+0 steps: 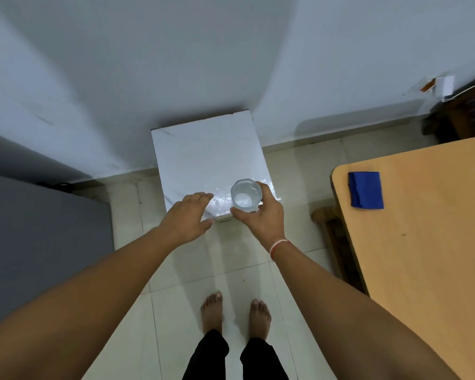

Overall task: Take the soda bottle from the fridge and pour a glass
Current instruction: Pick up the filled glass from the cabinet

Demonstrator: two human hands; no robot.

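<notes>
A clear faceted glass [246,196] stands at the near right corner of a small white-topped stand [203,154]. My right hand [261,219] wraps around the glass from the near side. My left hand [188,218] hovers flat over the stand's near edge, fingers together and extended, holding nothing. Whether the glass holds liquid is hard to tell; its bottom looks pale. No soda bottle is in view. A grey appliance surface [39,237], possibly the fridge, fills the left side.
A wooden table [422,242] stands at the right with a folded blue cloth [365,189] on it. A wooden stool or chair leg [329,223] sits beside it. White walls rise behind the stand. My bare feet [235,314] stand on pale floor tiles.
</notes>
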